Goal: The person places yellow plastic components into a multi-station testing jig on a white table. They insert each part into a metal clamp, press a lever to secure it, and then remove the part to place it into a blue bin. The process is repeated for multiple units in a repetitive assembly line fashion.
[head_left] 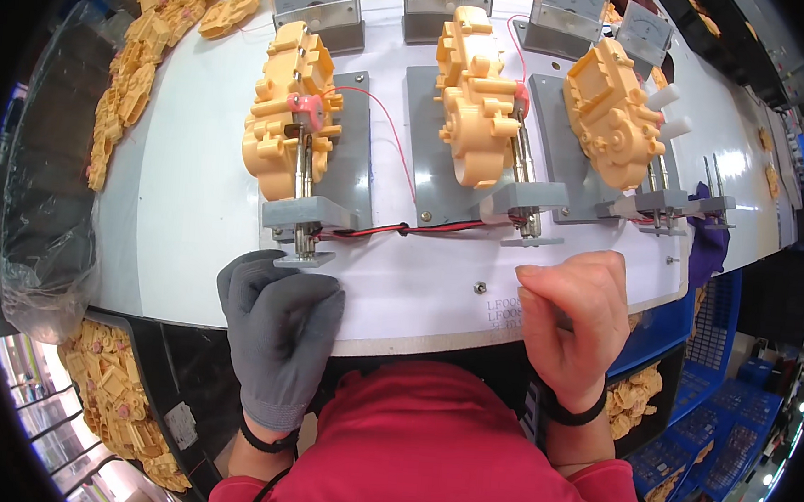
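Observation:
My left hand [281,336], in a grey glove, is at the bench's front edge with its fingers curled. It lies just below the small grey plate [306,260] of the left test fixture [310,213]; its fingertips are hidden. My bare right hand [577,322] is loosely closed, thumb near the index finger, and nothing shows in it. It is apart from the middle fixture's clamp [526,203]. Yellow plastic gear housings stand on the left [284,143], middle [475,117] and right [609,126] fixtures. Pink-red parts [307,112] with red wires sit on the left and middle ones.
Several analog panel meters [316,6] line the back. More yellow housings [137,69] are heaped along the left edge and in a black bin [117,390]. Red and black cables [403,228] join the fixtures. Blue crates [713,426] and a purple cloth [709,238] are at the right.

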The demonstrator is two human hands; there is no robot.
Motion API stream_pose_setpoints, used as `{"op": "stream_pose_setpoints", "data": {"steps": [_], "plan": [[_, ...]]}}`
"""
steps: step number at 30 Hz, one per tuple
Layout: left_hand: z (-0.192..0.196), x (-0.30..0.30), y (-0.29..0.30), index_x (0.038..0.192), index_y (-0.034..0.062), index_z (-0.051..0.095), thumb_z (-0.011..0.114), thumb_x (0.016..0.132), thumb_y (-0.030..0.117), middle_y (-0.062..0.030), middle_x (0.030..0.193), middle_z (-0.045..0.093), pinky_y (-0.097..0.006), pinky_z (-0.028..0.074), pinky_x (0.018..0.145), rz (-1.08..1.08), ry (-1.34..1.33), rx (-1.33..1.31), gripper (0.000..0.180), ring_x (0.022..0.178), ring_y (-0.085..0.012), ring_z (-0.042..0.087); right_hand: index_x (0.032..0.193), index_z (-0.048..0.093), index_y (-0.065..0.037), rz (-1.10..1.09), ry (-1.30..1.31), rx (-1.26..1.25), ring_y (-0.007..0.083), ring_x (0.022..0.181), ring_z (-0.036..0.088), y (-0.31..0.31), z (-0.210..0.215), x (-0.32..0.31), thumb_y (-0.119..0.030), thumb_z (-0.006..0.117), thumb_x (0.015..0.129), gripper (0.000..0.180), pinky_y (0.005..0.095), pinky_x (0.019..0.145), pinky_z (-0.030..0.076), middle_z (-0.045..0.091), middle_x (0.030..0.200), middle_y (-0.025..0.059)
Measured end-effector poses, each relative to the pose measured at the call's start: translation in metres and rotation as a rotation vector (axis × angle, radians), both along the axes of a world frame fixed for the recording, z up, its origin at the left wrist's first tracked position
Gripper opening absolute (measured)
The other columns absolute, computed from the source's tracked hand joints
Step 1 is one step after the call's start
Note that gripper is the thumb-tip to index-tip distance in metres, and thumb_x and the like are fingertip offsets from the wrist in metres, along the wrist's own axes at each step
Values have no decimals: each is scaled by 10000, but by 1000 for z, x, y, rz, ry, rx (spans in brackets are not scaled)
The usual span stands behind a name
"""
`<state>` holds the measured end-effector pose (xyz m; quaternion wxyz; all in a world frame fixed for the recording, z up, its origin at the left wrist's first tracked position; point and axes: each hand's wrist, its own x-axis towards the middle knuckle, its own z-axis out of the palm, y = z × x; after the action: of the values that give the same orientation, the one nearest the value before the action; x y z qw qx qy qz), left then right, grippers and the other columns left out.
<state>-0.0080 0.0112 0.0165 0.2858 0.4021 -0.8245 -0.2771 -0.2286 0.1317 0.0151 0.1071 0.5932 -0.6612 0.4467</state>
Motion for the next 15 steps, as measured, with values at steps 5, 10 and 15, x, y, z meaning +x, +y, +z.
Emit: {"op": "stream_pose_setpoints", "data": {"steps": [5, 10, 15], "plan": [[-1, -1, -2, 897, 106, 686, 776, 733, 37, -62, 911, 576, -383, 424, 893, -34, 46, -38, 200, 1014, -287, 515, 969, 678, -121, -20, 42, -19, 178, 673, 531, -1, -4, 0, -12, 786, 728, 286, 307, 642, 381, 586, 751, -30], [-3, -1, -2, 884, 105, 692, 778, 729, 32, -63, 908, 598, -383, 439, 880, -47, 80, -83, 191, 1018, -289, 535, 961, 674, -118, -27, 66, -32, 180, 663, 527, -2, -6, 0, -7, 782, 723, 284, 311, 635, 378, 579, 739, -29], [-4, -1, -1, 893, 103, 693, 777, 735, 39, -70, 922, 606, -392, 450, 879, -56, 91, -132, 190, 1029, -298, 544, 952, 673, -116, -33, 78, -32, 183, 657, 522, -2, -5, 1, -5, 780, 724, 275, 316, 631, 375, 586, 746, -24]]}}
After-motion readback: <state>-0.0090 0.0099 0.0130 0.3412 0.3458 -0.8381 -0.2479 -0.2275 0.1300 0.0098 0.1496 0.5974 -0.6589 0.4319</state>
